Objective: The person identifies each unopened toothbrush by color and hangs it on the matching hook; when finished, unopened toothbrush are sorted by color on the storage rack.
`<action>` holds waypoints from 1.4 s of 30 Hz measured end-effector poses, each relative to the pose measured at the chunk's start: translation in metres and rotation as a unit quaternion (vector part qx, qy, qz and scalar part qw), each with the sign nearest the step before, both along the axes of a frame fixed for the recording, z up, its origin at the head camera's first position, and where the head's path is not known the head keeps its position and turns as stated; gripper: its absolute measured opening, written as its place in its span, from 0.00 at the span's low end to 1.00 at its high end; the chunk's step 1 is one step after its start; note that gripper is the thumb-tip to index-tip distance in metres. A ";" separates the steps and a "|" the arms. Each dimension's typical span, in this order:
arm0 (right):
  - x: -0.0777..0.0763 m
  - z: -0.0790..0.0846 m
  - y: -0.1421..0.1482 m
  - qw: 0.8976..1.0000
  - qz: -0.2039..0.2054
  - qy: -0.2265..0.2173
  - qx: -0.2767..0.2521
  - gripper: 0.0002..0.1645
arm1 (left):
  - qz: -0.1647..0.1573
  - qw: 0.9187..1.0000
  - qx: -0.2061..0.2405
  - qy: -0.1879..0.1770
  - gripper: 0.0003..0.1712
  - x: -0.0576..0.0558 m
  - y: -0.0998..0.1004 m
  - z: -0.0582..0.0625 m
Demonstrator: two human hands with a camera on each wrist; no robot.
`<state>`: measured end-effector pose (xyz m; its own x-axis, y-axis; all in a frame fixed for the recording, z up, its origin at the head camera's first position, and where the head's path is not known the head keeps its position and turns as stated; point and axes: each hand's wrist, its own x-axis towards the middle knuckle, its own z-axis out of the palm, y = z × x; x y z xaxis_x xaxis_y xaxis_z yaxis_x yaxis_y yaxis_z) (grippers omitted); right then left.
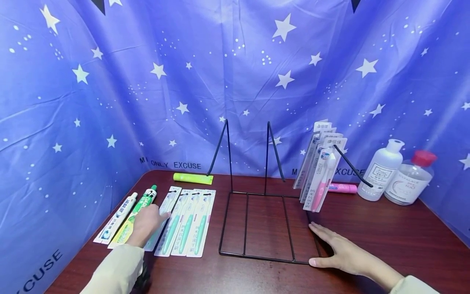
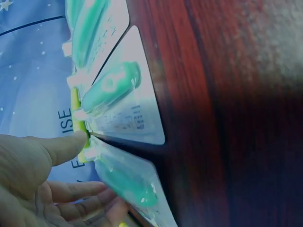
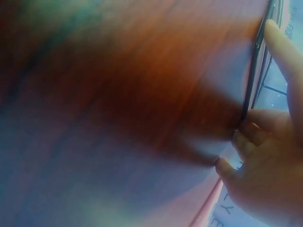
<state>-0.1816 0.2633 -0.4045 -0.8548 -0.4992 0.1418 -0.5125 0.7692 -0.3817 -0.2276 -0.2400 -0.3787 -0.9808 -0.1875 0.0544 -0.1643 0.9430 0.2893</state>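
My left hand (image 1: 147, 222) spans the leftmost green toothbrush pack (image 1: 172, 198), its thumb at one long edge and fingers at the other. In the left wrist view, the thumb reaches between this toothbrush pack (image 2: 125, 182) and its neighbour (image 2: 116, 90). More green toothbrush packs (image 1: 189, 216) lie in a row to the right. At the right front corner of a black wire rack (image 1: 257, 256), my right hand (image 1: 343, 253) rests with fingers spread, touching the base wire. The right wrist view shows its thumb against the wire (image 3: 254, 61). Several pink toothbrush packs (image 1: 323, 179) hang from the rack's right hook.
Left of the toothbrushes lie a white toothpaste pack (image 1: 118, 216) and a green-yellow one (image 1: 148, 197). A lime tube (image 1: 192, 178) is behind them. A pink tube (image 1: 343, 188), a white bottle (image 1: 380, 171) and a red-capped bottle (image 1: 409, 179) stand or lie at back right, before a starry curtain.
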 end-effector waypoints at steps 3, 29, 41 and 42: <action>0.000 0.000 0.000 1.000 -0.001 -0.004 0.000 0.53 | 0.005 1.000 -0.002 -0.006 0.22 -0.001 0.002 -0.001; 0.001 0.002 -0.001 1.000 -0.001 -0.004 0.001 0.52 | 0.015 0.994 0.063 0.090 0.19 -0.004 -0.004 0.021; 0.001 0.001 -0.001 1.000 0.001 0.004 0.001 0.52 | 0.007 0.984 0.119 0.132 0.16 0.001 -0.004 0.038; 0.001 0.000 -0.001 1.000 0.001 0.005 0.002 0.52 | 0.005 0.984 0.121 0.132 0.16 0.002 -0.002 0.040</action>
